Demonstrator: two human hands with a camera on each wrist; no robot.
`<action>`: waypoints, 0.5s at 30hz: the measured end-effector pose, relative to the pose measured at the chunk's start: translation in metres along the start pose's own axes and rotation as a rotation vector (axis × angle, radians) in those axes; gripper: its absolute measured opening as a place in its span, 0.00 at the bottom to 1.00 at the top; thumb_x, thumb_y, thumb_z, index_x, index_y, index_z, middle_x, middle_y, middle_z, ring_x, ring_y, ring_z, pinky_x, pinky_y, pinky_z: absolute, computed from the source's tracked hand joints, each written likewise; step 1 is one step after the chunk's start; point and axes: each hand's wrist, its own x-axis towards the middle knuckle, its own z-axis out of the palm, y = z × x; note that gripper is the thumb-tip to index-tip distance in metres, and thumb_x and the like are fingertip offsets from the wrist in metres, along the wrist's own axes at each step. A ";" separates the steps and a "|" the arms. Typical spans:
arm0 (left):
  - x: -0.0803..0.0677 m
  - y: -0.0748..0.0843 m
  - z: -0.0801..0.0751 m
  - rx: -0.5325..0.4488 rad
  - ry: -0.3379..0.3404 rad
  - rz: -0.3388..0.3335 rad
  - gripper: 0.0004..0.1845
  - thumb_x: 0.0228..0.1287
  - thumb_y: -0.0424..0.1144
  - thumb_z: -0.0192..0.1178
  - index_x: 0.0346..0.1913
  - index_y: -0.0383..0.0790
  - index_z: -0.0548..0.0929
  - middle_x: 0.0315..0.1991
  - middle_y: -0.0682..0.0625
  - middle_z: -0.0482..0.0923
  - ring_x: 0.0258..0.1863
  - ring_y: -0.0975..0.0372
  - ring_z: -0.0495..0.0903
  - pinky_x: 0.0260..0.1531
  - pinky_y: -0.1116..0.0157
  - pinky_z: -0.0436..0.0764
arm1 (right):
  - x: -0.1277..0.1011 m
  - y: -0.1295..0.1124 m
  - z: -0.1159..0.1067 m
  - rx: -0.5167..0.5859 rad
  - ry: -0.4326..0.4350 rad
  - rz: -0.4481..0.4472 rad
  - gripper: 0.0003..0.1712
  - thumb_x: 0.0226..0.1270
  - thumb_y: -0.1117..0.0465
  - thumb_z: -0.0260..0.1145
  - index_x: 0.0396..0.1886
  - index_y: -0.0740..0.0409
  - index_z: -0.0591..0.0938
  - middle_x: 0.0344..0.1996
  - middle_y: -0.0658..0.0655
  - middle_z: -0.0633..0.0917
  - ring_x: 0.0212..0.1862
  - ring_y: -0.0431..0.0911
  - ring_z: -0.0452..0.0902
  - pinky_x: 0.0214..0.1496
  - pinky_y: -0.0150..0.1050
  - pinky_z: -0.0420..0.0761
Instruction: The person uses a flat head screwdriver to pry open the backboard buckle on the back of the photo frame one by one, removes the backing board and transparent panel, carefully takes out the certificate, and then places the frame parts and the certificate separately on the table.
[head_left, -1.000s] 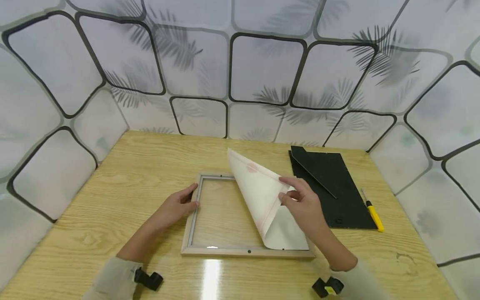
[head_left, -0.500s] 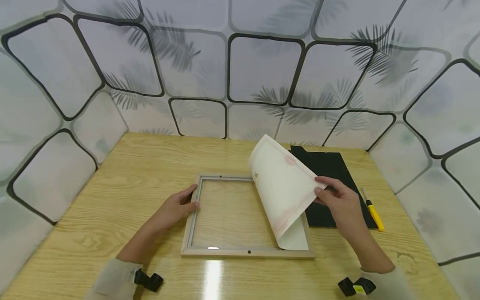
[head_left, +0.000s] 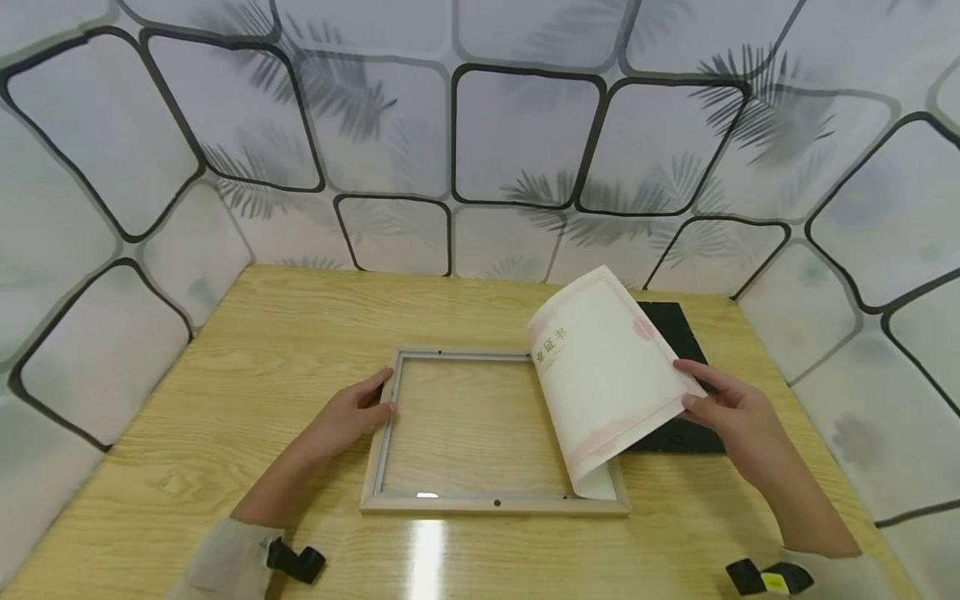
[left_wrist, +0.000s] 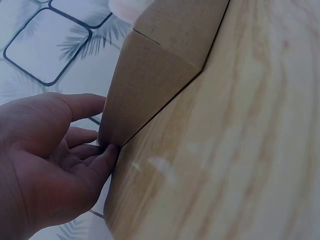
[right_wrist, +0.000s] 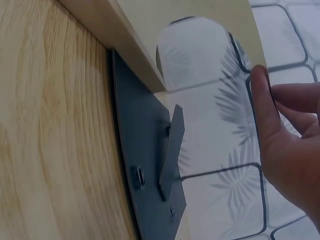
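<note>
A pale wooden picture frame (head_left: 435, 505) lies on the table, its clear pane showing the wood grain beneath. My left hand (head_left: 348, 421) grips the frame's left side, thumb on top; in the left wrist view its fingertips meet the frame's side (left_wrist: 150, 85). Between thumb and fingers, my right hand (head_left: 738, 421) pinches the corner of a certificate (head_left: 607, 375) with a pink border and gold characters. The sheet curls up over the frame's right part, its lower left end still inside the frame. The right wrist view shows the sheet's plain underside (right_wrist: 220, 15).
Right of the frame lies a black backboard (head_left: 678, 437), partly covered by the certificate; its stand leg (right_wrist: 172, 150) and metal clips show in the right wrist view. A patterned cloth wall (head_left: 525, 142) encloses the wooden table (head_left: 285, 333) at the back and sides.
My right hand has moved right, drawing the certificate with it and baring more of the pane. The sheet now covers much of the backboard, and the yellow screwdriver is hidden. My left hand stays put.
</note>
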 end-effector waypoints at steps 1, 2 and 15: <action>0.000 0.000 0.000 0.001 0.001 -0.001 0.38 0.77 0.44 0.56 0.81 0.42 0.51 0.82 0.42 0.45 0.80 0.47 0.47 0.76 0.47 0.55 | -0.001 0.000 -0.002 0.041 -0.014 -0.008 0.25 0.74 0.70 0.61 0.69 0.57 0.77 0.37 0.50 0.85 0.45 0.35 0.85 0.48 0.29 0.85; -0.001 0.000 -0.001 0.001 0.003 -0.002 0.38 0.77 0.44 0.55 0.81 0.43 0.51 0.82 0.42 0.45 0.80 0.47 0.47 0.76 0.47 0.55 | -0.002 0.001 -0.005 0.080 -0.023 -0.018 0.24 0.75 0.71 0.59 0.68 0.58 0.78 0.41 0.49 0.86 0.45 0.36 0.85 0.48 0.30 0.85; -0.001 0.003 0.001 -0.003 0.003 -0.015 0.37 0.77 0.43 0.55 0.81 0.43 0.51 0.82 0.42 0.44 0.80 0.46 0.46 0.76 0.47 0.55 | -0.012 0.013 -0.035 0.199 -0.018 0.021 0.26 0.73 0.76 0.57 0.65 0.52 0.81 0.55 0.42 0.79 0.45 0.36 0.84 0.46 0.30 0.85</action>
